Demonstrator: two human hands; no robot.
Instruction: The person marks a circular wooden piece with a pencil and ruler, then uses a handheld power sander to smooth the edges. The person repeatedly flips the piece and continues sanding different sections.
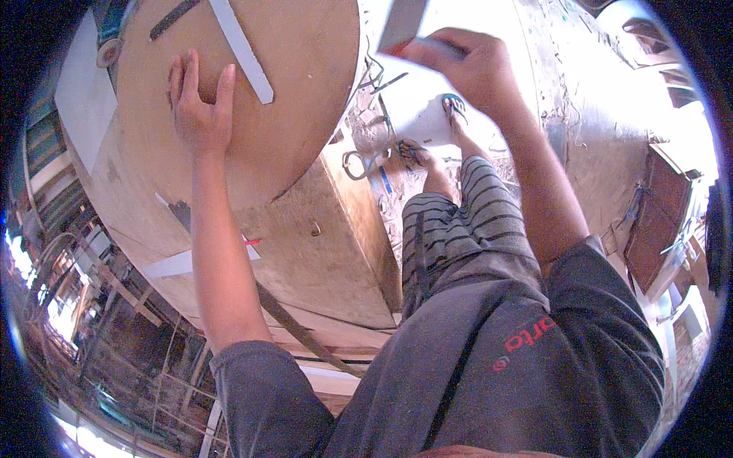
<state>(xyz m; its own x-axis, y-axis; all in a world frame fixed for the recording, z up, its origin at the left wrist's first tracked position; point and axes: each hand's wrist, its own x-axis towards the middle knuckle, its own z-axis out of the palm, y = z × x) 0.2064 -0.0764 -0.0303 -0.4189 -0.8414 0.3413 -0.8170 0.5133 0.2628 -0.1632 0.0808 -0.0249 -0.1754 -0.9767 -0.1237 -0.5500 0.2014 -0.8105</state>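
Note:
My left hand lies with its fingers stretched out on a round brown board on the worktable. Just beyond its fingertips, a pale flat strip slants across the board, with a short dark strip to its left. Off the board's right side, above the floor, my right hand is closed around a flat grey strip that reaches up to the top edge of the picture. The fingers partly hide the gripped end, where something reddish shows.
Under the board is a worn wooden worktable, bearing a white strip and a white sheet. Scraps and a metal ring litter the floor by my feet. A brown panel leans at the right.

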